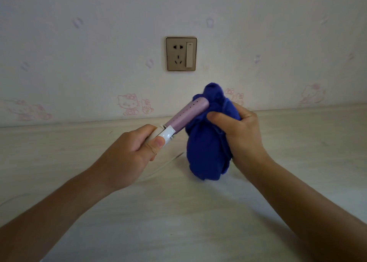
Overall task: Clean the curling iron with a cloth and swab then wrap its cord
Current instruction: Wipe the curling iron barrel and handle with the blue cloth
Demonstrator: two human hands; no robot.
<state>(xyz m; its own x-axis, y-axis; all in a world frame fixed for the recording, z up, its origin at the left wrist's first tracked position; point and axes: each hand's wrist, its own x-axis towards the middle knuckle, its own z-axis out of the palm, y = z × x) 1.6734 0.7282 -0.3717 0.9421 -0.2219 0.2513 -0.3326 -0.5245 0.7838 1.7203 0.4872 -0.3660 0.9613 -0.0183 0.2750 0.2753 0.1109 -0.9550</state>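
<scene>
Below one wall socket (181, 53), the left hand (131, 152) grips one smooth lilac-barrelled iron (184, 114) by its white handle, while the right hand (241, 130) clutches one fuzzy blue cloth (206, 152) bunched round its tip, one thin white cord (164, 162) trailing on the table (198, 212).

Operator: two bare forearms and hands
Left hand (127, 152) and right hand (240, 134): no sleeves, gloves, rings or watch visible

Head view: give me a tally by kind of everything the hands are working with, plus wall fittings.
Curling iron: 1
Cloth: 1
Cord: 1
Hands: 2, left, right
Wall socket: 1
Swab: 0 in view
Total: 6
</scene>
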